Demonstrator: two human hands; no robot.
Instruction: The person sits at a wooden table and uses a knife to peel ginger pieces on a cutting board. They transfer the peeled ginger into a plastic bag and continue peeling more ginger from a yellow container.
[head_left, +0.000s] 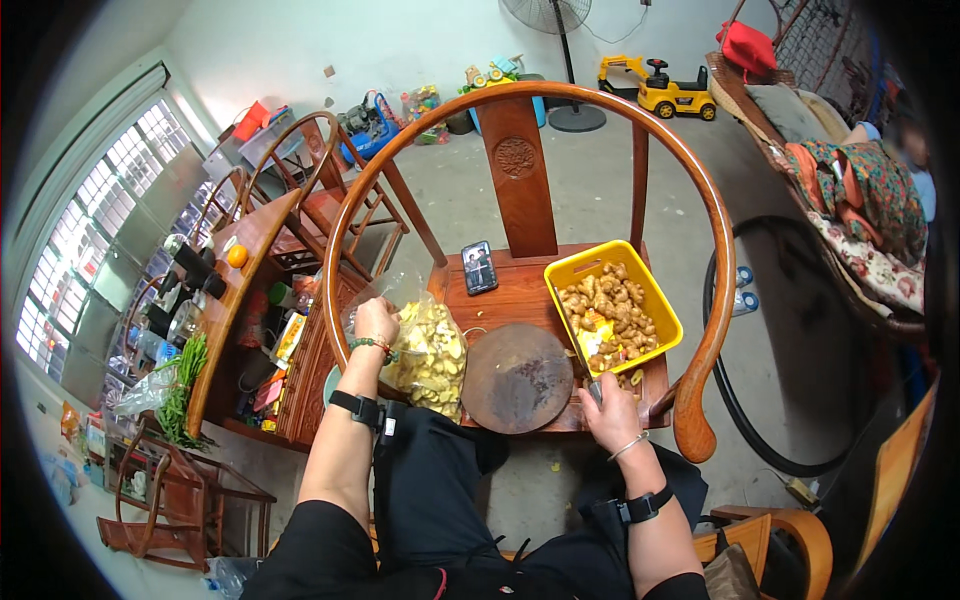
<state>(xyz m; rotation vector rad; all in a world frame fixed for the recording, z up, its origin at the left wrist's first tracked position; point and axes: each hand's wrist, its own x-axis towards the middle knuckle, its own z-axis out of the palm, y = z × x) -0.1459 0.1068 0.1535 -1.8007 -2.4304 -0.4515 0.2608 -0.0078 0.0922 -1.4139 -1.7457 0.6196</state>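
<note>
yellow tub (655,291) of ginger roots (617,308)

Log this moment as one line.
left hand: at bag of slices | right hand: holding knife | board: between bag and basket | basket: holds ginger | phone: beyond board

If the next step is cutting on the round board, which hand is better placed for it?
Probably the right hand: it grips what looks like a knife, close beside the round board. The left hand is farther from the board, at the clear bag of ginger slices.
</note>
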